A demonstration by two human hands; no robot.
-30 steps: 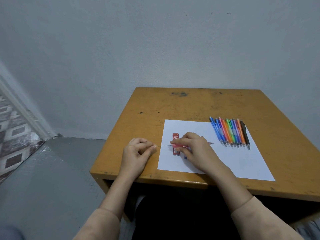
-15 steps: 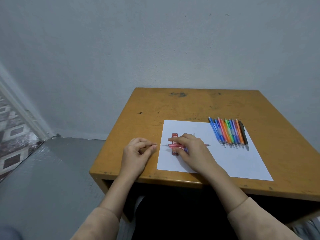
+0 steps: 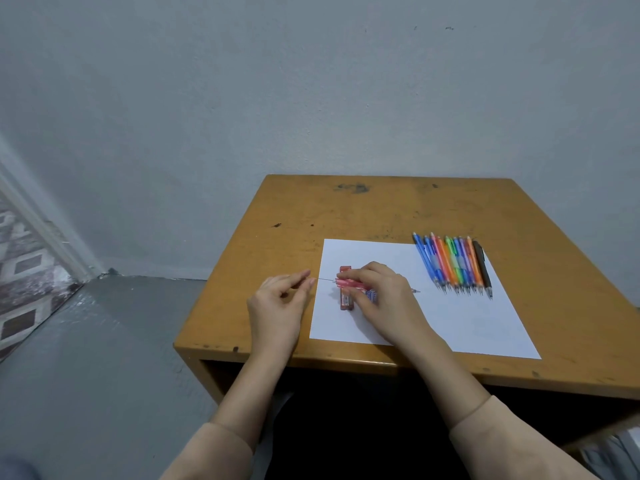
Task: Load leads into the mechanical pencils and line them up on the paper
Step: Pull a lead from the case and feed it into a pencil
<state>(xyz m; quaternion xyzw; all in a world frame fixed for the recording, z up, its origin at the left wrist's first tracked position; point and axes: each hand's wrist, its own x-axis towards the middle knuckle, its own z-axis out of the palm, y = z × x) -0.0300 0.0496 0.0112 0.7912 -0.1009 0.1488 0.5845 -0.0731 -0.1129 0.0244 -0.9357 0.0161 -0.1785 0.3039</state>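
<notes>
One wooden desk (image 3: 381,209) carries one sheet of white paper (image 3: 467,323). There are two hands. The right hand (image 3: 384,299) grips a single pink mechanical pencil (image 3: 346,282) low over the paper's left part, covering most of its barrel and part of two lead cases (image 3: 346,301) beneath. The left hand (image 3: 277,306) pinches one thin lead (image 3: 325,279) whose other end meets the pencil's back end. Nine coloured mechanical pencils (image 3: 453,265), as far as I can count, lie side by side at the paper's far right. Since half a second ago the left fingers have uncurled slightly
</notes>
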